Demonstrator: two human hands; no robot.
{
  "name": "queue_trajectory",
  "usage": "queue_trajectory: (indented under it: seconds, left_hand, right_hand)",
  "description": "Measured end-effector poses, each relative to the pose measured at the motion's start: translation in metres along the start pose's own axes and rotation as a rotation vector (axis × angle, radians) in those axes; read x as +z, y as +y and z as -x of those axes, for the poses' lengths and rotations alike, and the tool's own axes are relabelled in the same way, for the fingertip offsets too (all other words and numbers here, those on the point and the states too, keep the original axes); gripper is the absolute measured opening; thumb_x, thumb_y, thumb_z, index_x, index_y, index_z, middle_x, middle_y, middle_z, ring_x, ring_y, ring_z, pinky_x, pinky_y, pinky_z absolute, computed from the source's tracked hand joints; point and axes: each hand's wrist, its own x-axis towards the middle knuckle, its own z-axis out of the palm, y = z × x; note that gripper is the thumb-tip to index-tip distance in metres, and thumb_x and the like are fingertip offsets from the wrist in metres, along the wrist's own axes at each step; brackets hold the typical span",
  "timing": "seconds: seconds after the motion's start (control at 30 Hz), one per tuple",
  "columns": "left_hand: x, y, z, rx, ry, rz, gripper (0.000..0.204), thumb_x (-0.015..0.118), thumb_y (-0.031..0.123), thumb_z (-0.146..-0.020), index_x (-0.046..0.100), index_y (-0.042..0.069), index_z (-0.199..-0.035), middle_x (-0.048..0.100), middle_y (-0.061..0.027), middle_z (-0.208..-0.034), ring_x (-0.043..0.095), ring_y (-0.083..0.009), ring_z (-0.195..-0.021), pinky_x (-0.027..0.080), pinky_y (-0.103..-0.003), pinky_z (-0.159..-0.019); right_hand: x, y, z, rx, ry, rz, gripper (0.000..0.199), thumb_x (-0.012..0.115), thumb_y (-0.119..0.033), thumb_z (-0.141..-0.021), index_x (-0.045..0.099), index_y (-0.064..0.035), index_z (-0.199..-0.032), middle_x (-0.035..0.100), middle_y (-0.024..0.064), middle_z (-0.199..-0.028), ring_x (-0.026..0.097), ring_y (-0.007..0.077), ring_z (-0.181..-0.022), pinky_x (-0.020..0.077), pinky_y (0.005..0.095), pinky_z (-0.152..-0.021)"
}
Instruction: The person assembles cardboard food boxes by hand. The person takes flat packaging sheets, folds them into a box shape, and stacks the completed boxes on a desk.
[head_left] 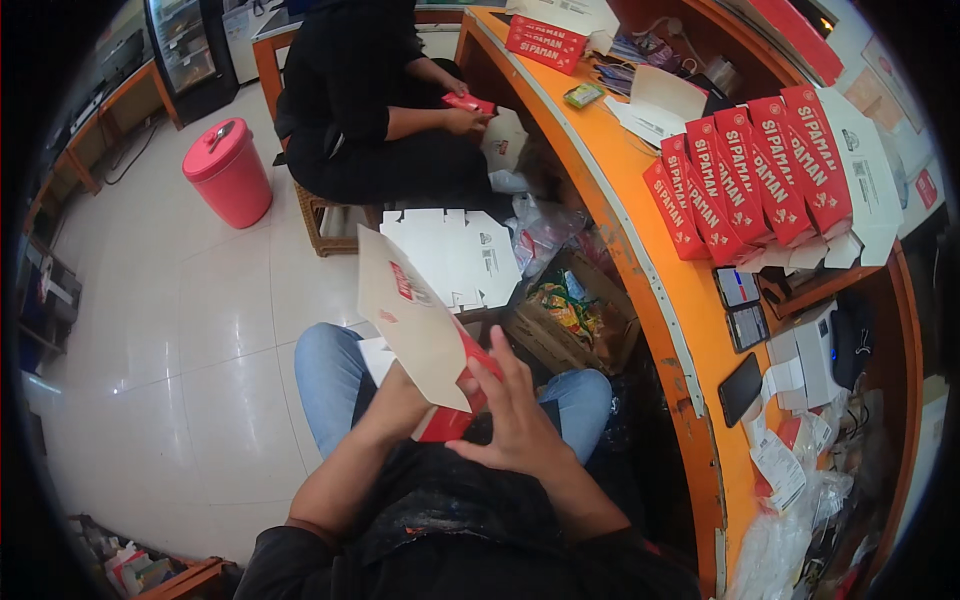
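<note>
A part-folded red and cream cardboard food box (420,315) is tilted over my lap, its long cream lid flap standing up. My left hand (398,405) grips the box from the left, its fingers hidden behind the card. On the other side, my right hand (518,418) has its fingers spread, the fingertips touching the red side wall and the thumb low near the bottom edge. Beyond the box lie flat white cardboard blanks (455,255), in front of my knees.
Folded red boxes (750,180) stand in a row on the orange counter (640,235) at right, near phones (740,388) and a white printer (805,355). A co-worker (370,110) sits ahead, holding red card. Also around are a pink bin (228,175) and a carton (560,335) of packets.
</note>
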Motion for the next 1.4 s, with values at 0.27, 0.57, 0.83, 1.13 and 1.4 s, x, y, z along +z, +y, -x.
queue_trajectory:
  seconds: [0.27,0.57,0.83,1.13,1.4]
  left_hand:
    - [0.004,-0.012,0.015,-0.113,-0.051,-0.136,0.033,0.074,0.014,-0.088,0.068,-0.003,-0.116,0.06,-0.0126,-0.127,0.057,-0.0204,-0.119,0.051,-0.036,-0.09]
    - [-0.023,-0.033,-0.001,-0.281,0.072,0.799,0.064,0.051,0.049,-0.097,0.041,0.003,-0.14,0.053,-0.0139,-0.136,0.05,-0.0317,-0.129,0.043,-0.053,-0.104]
    - [-0.042,-0.06,-0.008,0.263,0.749,0.44,0.041,0.049,0.022,-0.103,0.041,0.001,-0.137,0.047,-0.0183,-0.142,0.05,-0.0314,-0.13,0.044,-0.045,-0.107]
    - [-0.019,-0.036,0.021,1.065,-0.28,-0.733,0.045,0.072,0.02,-0.085,0.058,0.019,-0.128,0.058,-0.0182,-0.133,0.056,-0.0425,-0.122,0.039,-0.058,-0.107]
    - [0.0,-0.046,0.028,0.806,0.091,-0.11,0.052,0.044,0.05,-0.103,0.038,0.015,-0.14,0.051,-0.0257,-0.13,0.061,-0.0408,-0.112,0.053,-0.049,-0.094]
  right_hand:
    - [0.009,0.002,-0.002,0.04,0.013,0.184,0.125,0.091,-0.034,-0.051,0.021,-0.0047,-0.151,0.029,0.025,-0.147,0.031,0.0497,-0.132,0.0172,0.0743,-0.109]
    - [0.012,0.033,0.021,-0.119,0.372,0.191,0.133,0.091,-0.043,-0.047,0.015,0.0031,-0.146,0.033,0.0256,-0.134,0.039,0.0462,-0.121,0.0101,0.0737,-0.111]
    - [0.042,0.045,0.045,0.382,0.088,0.164,0.084,0.081,-0.027,-0.076,0.04,0.0001,-0.143,0.032,0.0269,-0.151,0.029,0.0465,-0.141,0.022,0.0611,-0.115]
    - [0.016,0.008,0.04,0.61,0.195,-1.601,0.049,0.064,-0.014,-0.095,0.046,-0.005,-0.14,0.055,0.0116,-0.136,0.055,0.0264,-0.127,0.0449,0.0399,-0.105]
    - [0.016,-0.012,0.023,0.739,0.49,-1.666,0.035,0.063,0.004,-0.092,0.056,-0.0042,-0.126,0.065,0.0097,-0.119,0.064,0.0237,-0.11,0.0527,0.0389,-0.093]
